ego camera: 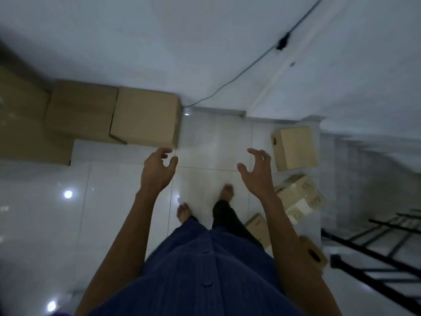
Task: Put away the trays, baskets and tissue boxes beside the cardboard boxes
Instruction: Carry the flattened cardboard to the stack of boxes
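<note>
Both hands open, empty.

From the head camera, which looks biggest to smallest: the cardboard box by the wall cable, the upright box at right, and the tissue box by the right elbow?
1. Cardboard box by the cable
2. Upright box
3. Tissue box

The tissue box is partly hidden by the arm and nearer the camera, so true sizes stay unsure.

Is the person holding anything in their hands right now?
No. The left hand and right hand are both open and empty, fingers curled, above the floor.
</note>
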